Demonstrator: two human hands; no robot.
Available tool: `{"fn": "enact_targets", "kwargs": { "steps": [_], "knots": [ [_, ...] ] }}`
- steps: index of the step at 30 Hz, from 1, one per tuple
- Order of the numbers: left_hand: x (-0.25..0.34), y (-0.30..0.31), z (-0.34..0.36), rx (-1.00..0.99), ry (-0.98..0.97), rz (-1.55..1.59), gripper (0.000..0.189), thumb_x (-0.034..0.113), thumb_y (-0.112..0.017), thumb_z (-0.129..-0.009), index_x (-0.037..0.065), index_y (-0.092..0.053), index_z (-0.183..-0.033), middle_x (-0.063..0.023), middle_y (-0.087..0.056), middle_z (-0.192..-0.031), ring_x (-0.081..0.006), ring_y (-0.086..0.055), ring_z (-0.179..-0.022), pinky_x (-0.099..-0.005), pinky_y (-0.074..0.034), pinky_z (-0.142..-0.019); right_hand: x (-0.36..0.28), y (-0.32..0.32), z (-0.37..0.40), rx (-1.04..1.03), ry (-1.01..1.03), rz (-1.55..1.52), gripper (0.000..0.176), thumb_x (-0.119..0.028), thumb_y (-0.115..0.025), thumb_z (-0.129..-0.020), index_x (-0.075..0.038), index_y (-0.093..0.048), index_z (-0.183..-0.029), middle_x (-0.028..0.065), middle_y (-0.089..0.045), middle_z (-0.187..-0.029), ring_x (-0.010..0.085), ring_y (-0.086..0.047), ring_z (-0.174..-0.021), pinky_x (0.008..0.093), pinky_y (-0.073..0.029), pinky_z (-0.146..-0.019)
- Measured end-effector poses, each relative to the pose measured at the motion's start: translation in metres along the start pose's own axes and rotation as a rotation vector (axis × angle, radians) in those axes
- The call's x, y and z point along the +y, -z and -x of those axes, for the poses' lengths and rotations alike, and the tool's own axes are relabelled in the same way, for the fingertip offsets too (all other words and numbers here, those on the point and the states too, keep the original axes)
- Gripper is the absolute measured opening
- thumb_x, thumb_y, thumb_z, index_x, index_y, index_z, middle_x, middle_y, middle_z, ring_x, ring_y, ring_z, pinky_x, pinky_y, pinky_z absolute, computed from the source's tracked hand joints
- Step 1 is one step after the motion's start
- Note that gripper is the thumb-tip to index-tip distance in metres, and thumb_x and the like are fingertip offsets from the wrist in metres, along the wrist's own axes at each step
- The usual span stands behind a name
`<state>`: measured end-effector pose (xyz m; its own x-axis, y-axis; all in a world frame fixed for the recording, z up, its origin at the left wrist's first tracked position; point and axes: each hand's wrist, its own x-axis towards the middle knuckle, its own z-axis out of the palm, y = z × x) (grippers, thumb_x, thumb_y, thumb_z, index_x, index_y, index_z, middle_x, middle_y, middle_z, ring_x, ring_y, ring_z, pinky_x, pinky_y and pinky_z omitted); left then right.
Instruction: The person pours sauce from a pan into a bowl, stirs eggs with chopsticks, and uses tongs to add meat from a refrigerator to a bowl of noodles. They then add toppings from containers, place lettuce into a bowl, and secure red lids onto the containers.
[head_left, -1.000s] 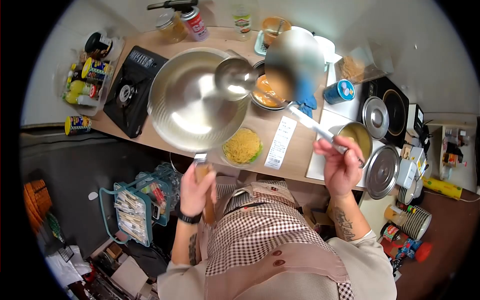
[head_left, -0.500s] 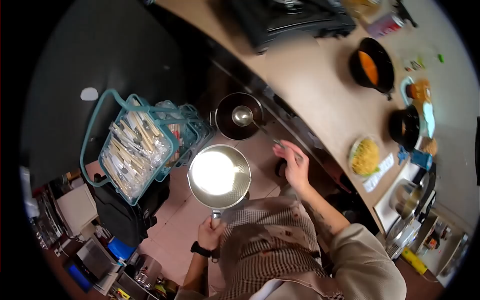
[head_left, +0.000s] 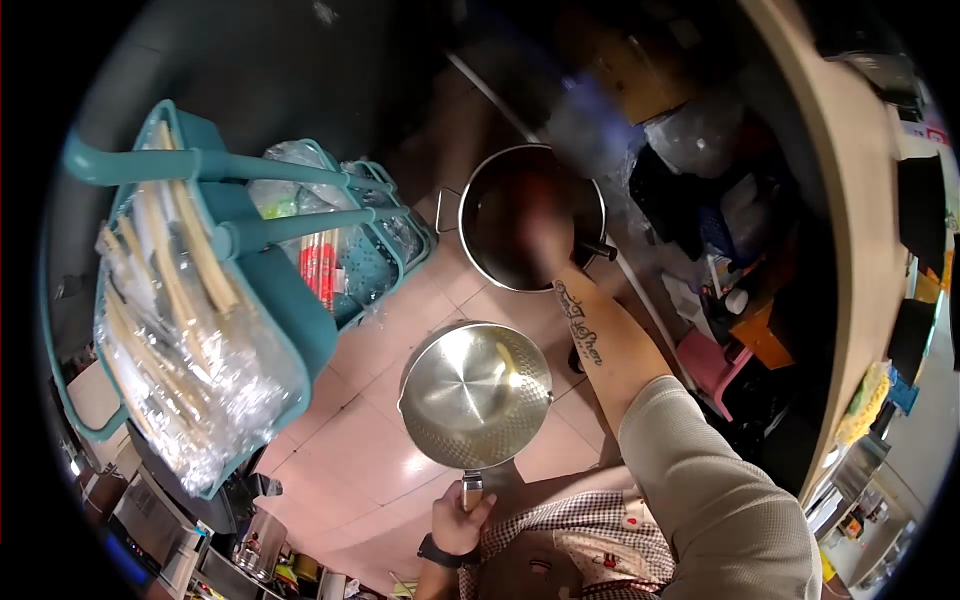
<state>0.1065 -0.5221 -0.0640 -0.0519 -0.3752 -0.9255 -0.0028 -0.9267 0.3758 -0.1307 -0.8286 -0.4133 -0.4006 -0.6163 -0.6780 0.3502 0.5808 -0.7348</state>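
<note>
With the arm outstretched, the right hand overlaps the pot.

The left hand grips a steel pan as the right arm reaches over a dark pot.

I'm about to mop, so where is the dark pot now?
In the head view, the dark pot is on the tiled floor, right of the teal baskets and beyond the silver pan.

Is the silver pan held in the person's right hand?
No, the left hand holds the silver pan by its handle, while the right hand is at the dark pot.
</note>
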Motion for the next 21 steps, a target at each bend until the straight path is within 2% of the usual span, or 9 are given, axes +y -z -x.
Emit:
{"fn": "enact_targets", "kwargs": {
  "steps": [2, 3, 5, 8, 11, 14, 17, 20, 21],
  "knots": [
    [0.007, 0.002, -0.008, 0.015, 0.002, -0.055, 0.012, 0.001, -0.068, -0.089, 0.0, -0.056, -0.092, -0.0014, -0.059, -0.064, -0.0094, -0.054, -0.048, -0.0254, -0.043, -0.044, 0.012, -0.004, -0.014, 0.041, 0.002, -0.004, 0.019, -0.009, -0.057, -0.099, 0.003, -0.066, -0.111, 0.0123, -0.068, -0.085, 0.018, -0.066, -0.072, 0.0272, -0.058, -0.068],
    [0.017, -0.001, -0.009, 0.039, -0.015, 0.007, 0.017, 0.007, -0.071, -0.089, -0.003, -0.058, -0.093, -0.0014, -0.057, -0.06, -0.0081, -0.052, -0.048, -0.0257, -0.041, -0.043, 0.006, -0.007, -0.011, 0.07, -0.022, -0.01, 0.018, -0.01, -0.058, -0.099, 0.002, -0.066, -0.111, 0.0121, -0.068, -0.084, 0.0177, -0.065, -0.071, 0.0275, -0.058, -0.067],
    [0.015, 0.003, -0.014, 0.047, -0.029, -0.051, 0.018, 0.007, -0.071, -0.089, -0.004, -0.058, -0.093, -0.0018, -0.058, -0.06, -0.0081, -0.053, -0.048, -0.0255, -0.042, -0.043, -0.004, -0.013, -0.012, 0.122, -0.064, -0.025, 0.018, -0.01, -0.058, -0.099, 0.002, -0.066, -0.11, 0.0115, -0.067, -0.081, 0.0172, -0.064, -0.068, 0.028, -0.057, -0.064],
    [0.007, 0.009, -0.02, 0.056, -0.019, -0.073, 0.019, 0.008, -0.072, -0.088, -0.005, -0.059, -0.093, -0.0023, -0.059, -0.059, -0.0083, -0.054, -0.049, -0.0247, -0.043, -0.044, -0.002, -0.021, -0.02, 0.095, -0.045, -0.048, 0.017, -0.01, -0.059, -0.099, 0.002, -0.066, -0.109, 0.011, -0.066, -0.079, 0.0171, -0.062, -0.065, 0.029, -0.056, -0.061],
    [0.003, 0.012, -0.027, 0.043, -0.022, -0.052, 0.019, 0.007, -0.072, -0.088, -0.005, -0.059, -0.093, -0.003, -0.06, -0.06, -0.0088, -0.056, -0.05, -0.0244, -0.043, -0.045, 0.001, -0.028, -0.031, 0.079, -0.046, 0.091, 0.016, -0.01, -0.06, -0.098, 0.002, -0.066, -0.107, 0.0119, -0.066, -0.079, 0.0173, -0.062, -0.066, 0.0301, -0.057, -0.062],
    [0.004, 0.01, -0.031, 0.052, -0.001, -0.017, 0.019, 0.007, -0.072, -0.088, -0.005, -0.059, -0.093, -0.0036, -0.06, -0.06, -0.0091, -0.056, -0.05, -0.0246, -0.043, -0.045, 0.001, -0.031, -0.034, 0.036, -0.048, 0.03, 0.023, -0.016, -0.056, -0.101, 0.004, -0.062, -0.112, 0.0183, -0.068, -0.093, 0.0252, -0.068, -0.08, 0.0333, -0.06, -0.075],
    [0.008, 0.01, -0.033, 0.049, -0.004, -0.032, 0.018, 0.007, -0.071, -0.089, -0.005, -0.059, -0.093, -0.0039, -0.06, -0.06, -0.0095, -0.056, -0.05, -0.0247, -0.044, -0.045, -0.008, -0.029, -0.03, 0.064, -0.147, -0.017, 0.024, -0.017, -0.053, -0.103, 0.004, -0.06, -0.114, 0.0212, -0.066, -0.1, 0.0284, -0.068, -0.088, 0.0357, -0.059, -0.082],
    [0.011, 0.013, -0.033, 0.035, -0.049, -0.105, 0.017, 0.007, -0.07, -0.089, -0.005, -0.059, -0.094, -0.004, -0.06, -0.06, -0.01, -0.057, -0.05, -0.0249, -0.044, -0.045, -0.015, -0.019, -0.019, 0.024, -0.124, -0.094, 0.027, -0.018, -0.049, -0.104, 0.003, -0.055, -0.12, 0.0241, -0.064, -0.11, 0.0312, -0.066, -0.1, 0.0374, -0.056, -0.091],
    [0.009, 0.014, -0.033, 0.043, -0.098, -0.185, 0.018, 0.008, -0.071, -0.089, -0.005, -0.059, -0.094, -0.0043, -0.061, -0.061, -0.0105, -0.058, -0.05, -0.0257, -0.044, -0.046, -0.021, -0.015, -0.016, 0.017, -0.133, -0.132, 0.028, -0.019, -0.05, -0.104, 0.003, -0.055, -0.121, 0.0231, -0.064, -0.109, 0.0301, -0.066, -0.099, 0.0364, -0.056, -0.092]
  ]
}}
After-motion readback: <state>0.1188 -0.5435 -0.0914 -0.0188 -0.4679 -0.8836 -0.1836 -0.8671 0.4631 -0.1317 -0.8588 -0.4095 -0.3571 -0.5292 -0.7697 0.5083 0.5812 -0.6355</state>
